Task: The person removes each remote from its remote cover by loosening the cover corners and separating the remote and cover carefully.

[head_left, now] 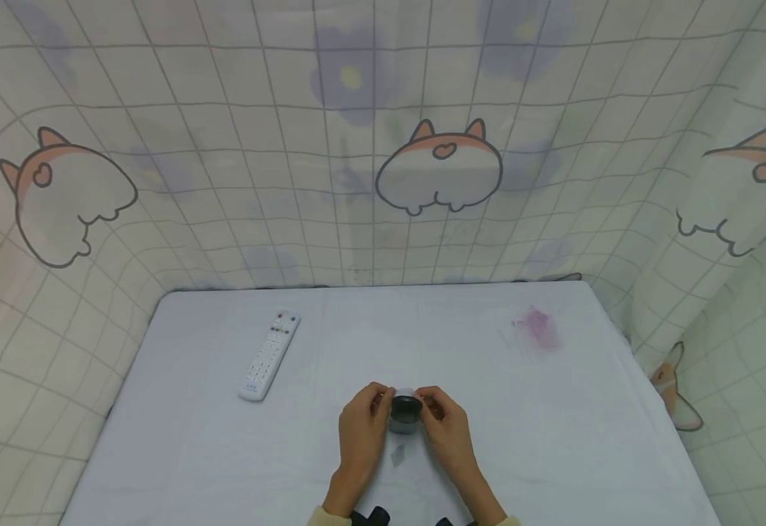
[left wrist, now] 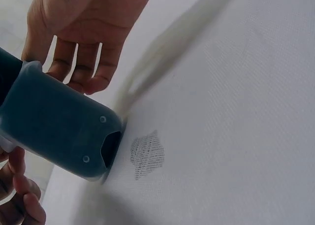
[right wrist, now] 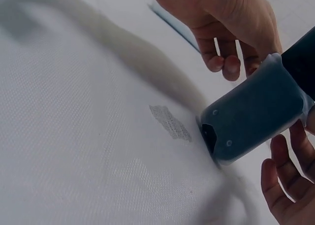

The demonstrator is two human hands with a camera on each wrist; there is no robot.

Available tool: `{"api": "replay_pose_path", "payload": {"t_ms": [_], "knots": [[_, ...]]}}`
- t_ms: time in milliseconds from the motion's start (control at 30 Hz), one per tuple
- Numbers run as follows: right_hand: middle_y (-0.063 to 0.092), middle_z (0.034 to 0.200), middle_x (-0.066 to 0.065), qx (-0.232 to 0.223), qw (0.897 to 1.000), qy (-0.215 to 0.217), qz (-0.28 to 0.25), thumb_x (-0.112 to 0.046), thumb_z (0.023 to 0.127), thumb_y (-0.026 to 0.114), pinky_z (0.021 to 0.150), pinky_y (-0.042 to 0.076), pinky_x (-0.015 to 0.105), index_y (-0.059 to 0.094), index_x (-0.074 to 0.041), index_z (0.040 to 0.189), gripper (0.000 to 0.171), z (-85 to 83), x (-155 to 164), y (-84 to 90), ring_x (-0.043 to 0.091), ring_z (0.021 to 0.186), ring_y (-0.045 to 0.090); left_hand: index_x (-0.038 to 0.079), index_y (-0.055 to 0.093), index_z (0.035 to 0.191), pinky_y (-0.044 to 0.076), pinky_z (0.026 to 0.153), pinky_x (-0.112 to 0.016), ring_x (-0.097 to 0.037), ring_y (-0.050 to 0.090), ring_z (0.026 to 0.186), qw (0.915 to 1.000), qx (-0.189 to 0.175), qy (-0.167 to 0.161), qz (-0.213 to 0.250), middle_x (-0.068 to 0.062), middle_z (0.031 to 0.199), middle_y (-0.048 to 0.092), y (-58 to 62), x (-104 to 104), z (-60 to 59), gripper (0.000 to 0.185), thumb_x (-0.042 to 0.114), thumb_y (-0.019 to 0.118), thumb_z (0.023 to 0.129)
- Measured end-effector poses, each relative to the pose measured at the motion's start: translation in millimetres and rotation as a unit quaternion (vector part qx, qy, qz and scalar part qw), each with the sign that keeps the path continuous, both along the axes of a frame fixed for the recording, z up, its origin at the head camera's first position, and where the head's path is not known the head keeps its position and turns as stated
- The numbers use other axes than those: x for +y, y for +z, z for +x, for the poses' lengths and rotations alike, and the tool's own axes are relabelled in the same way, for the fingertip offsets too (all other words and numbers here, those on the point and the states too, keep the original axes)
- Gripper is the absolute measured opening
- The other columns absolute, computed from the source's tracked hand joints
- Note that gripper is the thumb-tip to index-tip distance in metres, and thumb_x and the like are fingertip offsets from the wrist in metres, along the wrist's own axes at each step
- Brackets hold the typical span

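Observation:
A dark block-shaped object [head_left: 406, 410] in a translucent cover [left wrist: 59, 121] stands on its end at the front middle of the table; its exact kind cannot be told. Small round studs and a notch show on the cover's lower end, and the dark body protrudes from the upper end. My left hand [head_left: 362, 431] pinches the cover's upper rim from the left. On the opposite side, the thumb and fingers of my right hand [head_left: 449, 431] grip the same rim. In the right wrist view, the lower fingers of the right hand [right wrist: 290, 185] lie loosely bent beside the cover.
A white remote control [head_left: 270, 356] lies at the table's left. The white tablecloth [head_left: 186, 453] has a pink stain [head_left: 539, 327] at the back right and a small grey patch [left wrist: 147, 155] just in front of the covered object. A patterned curtain [head_left: 350, 234] surrounds the table's back and sides.

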State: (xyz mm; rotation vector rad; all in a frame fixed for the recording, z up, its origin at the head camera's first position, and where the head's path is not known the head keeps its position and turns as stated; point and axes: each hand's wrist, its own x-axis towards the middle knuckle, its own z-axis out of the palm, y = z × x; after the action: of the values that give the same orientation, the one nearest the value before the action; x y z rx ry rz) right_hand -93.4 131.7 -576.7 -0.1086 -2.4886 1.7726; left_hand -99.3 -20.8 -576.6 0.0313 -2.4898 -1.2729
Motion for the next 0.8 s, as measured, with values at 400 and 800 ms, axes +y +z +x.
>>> {"api": "replay_pose_path", "payload": {"t_ms": [400, 800], "knots": [[0.074, 0.09, -0.004, 0.02, 0.998, 0.009, 0.063, -0.002, 0.094, 0.072, 0.079, 0.055, 0.023, 0.074, -0.016, 0.105, 0.018, -0.1, 0.6, -0.5, 0.004, 0.084, 0.065, 0.019, 0.075, 0.088, 0.037, 0.051, -0.017, 0.003, 0.045, 0.055, 0.9996, -0.018, -0.001, -0.02, 0.008, 0.072, 0.07, -2.6, -1.2, -0.9, 0.009, 0.024, 0.077, 0.095], [0.074, 0.086, -0.005, 0.065, 0.994, 0.013, 0.092, -0.002, 0.093, 0.075, 0.072, 0.054, 0.022, 0.074, -0.013, 0.101, 0.015, 1.0, -1.4, -0.4, 0.001, 0.077, 0.061, 0.02, 0.076, 0.087, 0.032, 0.048, -0.019, 0.002, 0.04, 0.05, 0.9992, -0.03, 0.001, -0.028, 0.007, 0.073, 0.073, -7.0, -1.6, -1.0, 0.007, 0.019, 0.078, 0.094]]}}
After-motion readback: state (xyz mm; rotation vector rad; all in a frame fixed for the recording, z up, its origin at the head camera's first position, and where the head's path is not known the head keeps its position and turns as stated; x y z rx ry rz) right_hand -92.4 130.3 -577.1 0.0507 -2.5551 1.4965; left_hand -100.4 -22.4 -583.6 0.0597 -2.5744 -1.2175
